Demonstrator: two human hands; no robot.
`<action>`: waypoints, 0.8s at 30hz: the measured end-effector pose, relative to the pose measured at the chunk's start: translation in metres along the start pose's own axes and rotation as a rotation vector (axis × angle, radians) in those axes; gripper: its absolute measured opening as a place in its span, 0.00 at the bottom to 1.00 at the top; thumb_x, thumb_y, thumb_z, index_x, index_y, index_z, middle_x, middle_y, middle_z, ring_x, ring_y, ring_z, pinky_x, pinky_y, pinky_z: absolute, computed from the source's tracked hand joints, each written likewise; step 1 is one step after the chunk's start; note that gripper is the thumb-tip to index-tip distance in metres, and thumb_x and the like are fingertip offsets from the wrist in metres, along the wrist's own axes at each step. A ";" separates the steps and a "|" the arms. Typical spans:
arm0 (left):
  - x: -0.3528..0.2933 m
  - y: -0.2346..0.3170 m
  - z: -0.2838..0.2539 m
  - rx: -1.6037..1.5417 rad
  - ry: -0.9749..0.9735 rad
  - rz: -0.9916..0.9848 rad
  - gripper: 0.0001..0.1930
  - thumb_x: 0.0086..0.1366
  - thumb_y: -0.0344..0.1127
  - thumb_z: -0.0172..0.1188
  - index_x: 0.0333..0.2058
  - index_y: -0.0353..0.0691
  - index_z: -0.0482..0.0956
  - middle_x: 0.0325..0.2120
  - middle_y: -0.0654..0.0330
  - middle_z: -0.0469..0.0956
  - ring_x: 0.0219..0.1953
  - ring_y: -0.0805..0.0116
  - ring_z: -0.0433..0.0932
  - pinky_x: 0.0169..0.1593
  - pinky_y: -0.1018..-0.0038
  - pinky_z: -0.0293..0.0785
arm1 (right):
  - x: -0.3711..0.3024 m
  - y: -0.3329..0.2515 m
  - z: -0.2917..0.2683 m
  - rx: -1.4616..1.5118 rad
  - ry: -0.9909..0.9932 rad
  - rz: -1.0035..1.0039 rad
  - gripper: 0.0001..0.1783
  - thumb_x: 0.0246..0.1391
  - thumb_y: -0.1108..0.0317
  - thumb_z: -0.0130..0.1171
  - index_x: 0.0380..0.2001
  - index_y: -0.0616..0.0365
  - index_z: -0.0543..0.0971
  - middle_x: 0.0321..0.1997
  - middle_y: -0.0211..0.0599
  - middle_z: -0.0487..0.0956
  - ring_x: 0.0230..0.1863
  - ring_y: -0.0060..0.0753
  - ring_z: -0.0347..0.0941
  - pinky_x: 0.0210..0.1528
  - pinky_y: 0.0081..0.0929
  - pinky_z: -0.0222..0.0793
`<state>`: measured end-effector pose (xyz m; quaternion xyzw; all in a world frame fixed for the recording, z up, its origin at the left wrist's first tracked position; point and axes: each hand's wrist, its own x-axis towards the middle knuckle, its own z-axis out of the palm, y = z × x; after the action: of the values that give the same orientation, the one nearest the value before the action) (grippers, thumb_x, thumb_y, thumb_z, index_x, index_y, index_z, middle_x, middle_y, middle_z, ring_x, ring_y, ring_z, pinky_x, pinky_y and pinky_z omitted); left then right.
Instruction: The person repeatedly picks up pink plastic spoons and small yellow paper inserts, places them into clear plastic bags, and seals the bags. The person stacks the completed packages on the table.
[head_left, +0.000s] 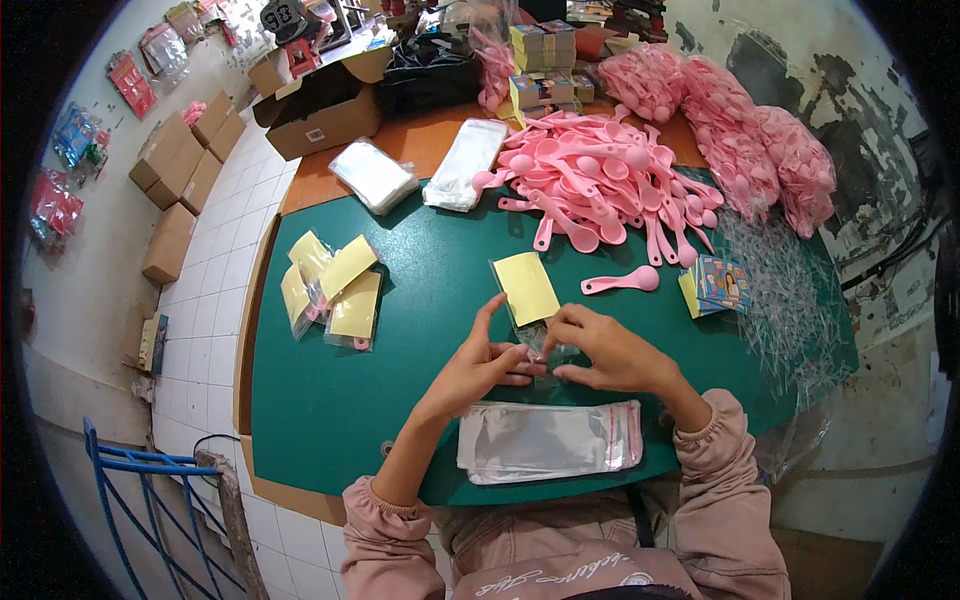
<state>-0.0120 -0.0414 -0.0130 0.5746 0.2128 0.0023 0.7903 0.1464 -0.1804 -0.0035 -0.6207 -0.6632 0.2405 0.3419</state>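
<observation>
A clear plastic bag (541, 342) with a yellow card (527, 288) in it lies on the green table in front of me. My left hand (485, 362) is at the bag's near end, its index finger stretched up along the left edge, the thumb and other fingers bent on the plastic. From the right, my right hand (607, 350) has bent fingers and thumb on the same near end. Just below both hands rests a stack of clear plastic bags (540, 442). Beyond the right hand is a single pink measuring spoon (621, 281).
Filled bags with yellow cards (350, 305) lie at left. A heap of pink spoons (590, 175) covers the far side, near two stacks of clear bags (467, 160). Printed cards (722, 284) and plastic strips (775, 300) are at right. An open cardboard box (325, 118) stands behind.
</observation>
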 end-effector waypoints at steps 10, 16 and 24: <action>0.004 0.001 0.005 0.099 -0.004 -0.044 0.32 0.64 0.33 0.48 0.61 0.48 0.39 0.37 0.49 0.72 0.38 0.64 0.76 0.44 0.71 0.74 | -0.003 -0.004 0.018 -0.173 0.057 -0.067 0.14 0.39 0.71 0.61 0.29 0.60 0.68 0.34 0.43 0.66 0.38 0.47 0.65 0.40 0.37 0.64; 0.014 -0.002 0.007 0.278 0.104 0.022 0.31 0.61 0.28 0.51 0.59 0.42 0.45 0.29 0.53 0.75 0.33 0.67 0.77 0.39 0.74 0.75 | -0.002 -0.005 0.024 -0.230 0.083 -0.149 0.12 0.40 0.71 0.61 0.27 0.59 0.68 0.29 0.39 0.65 0.34 0.43 0.65 0.36 0.34 0.62; 0.020 -0.006 -0.004 0.123 0.131 0.025 0.27 0.59 0.26 0.53 0.56 0.41 0.54 0.29 0.54 0.75 0.36 0.67 0.77 0.37 0.78 0.75 | -0.026 0.011 -0.064 0.364 -0.086 -0.018 0.08 0.45 0.71 0.58 0.25 0.59 0.69 0.27 0.31 0.68 0.30 0.24 0.65 0.34 0.22 0.62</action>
<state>0.0038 -0.0351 -0.0258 0.6235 0.2566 0.0368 0.7376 0.2012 -0.2116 0.0260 -0.5316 -0.6284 0.3800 0.4221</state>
